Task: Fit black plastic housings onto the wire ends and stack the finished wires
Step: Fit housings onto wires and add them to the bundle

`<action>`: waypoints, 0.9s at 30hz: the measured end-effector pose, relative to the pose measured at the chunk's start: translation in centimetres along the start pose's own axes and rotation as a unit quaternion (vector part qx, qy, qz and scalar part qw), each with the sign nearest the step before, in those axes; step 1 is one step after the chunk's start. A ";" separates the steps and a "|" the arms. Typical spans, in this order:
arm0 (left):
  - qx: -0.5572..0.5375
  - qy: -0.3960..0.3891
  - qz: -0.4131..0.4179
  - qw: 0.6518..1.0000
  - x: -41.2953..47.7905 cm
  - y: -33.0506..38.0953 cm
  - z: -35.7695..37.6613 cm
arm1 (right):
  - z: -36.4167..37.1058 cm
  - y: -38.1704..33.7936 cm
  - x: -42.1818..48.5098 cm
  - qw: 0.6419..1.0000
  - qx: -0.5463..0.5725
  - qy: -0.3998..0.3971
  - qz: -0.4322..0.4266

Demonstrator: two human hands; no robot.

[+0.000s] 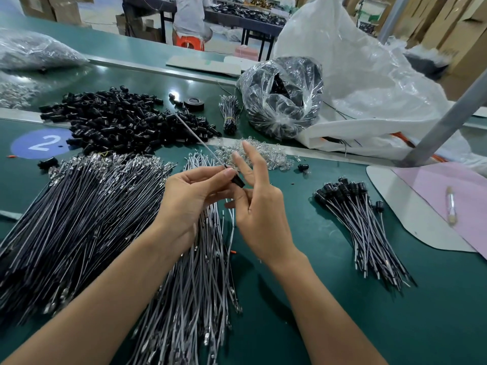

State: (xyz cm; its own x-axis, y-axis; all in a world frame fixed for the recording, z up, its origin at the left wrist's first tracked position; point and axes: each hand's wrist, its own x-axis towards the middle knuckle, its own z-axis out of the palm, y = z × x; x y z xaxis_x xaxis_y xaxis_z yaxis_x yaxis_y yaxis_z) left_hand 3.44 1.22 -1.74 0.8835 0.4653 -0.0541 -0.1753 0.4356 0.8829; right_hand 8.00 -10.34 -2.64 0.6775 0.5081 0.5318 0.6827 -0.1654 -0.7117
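Observation:
My left hand (192, 196) pinches a grey wire (196, 137) that slants up and away from its fingertips. My right hand (259, 206) holds a small black housing (238, 181) between thumb and a lower finger, while its index and middle fingers point straight up. Wire end and housing meet between the two hands. A heap of loose black housings (118, 121) lies at the back left. Bare wires lie in a big pile (79, 214) on the left and another pile (200, 285) under my hands. Finished wires with housings are stacked (363, 225) on the right.
Clear small bulbs (261, 154) lie heaped behind my hands. A tied wire bundle (229, 114), a tape roll (194, 103) and a clear bag of black parts (283, 98) stand further back. A large white bag (369, 75) and a pink sheet (448, 196) fill the right. One stray housing (303, 167) lies alone.

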 end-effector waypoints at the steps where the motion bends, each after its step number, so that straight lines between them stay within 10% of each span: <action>1: -0.014 -0.002 -0.002 1.000 0.1 0.1 -0.1 | 0.0 0.0 0.0 1.000 0.000 0.007 0.003; 27: -0.245 0.113 0.058 0.961 1.9 3.0 -3.7 | -1.0 1.4 0.8 0.982 0.135 0.004 0.133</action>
State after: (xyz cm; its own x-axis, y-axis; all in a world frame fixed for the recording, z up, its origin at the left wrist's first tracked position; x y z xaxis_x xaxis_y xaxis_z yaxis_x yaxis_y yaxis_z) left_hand 2.93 6.27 -0.91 0.7384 0.6638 -0.1186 -0.4989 0.6561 0.5662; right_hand 9.78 -11.00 -2.80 0.8250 0.4709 0.3125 0.3837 -0.0606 -0.9215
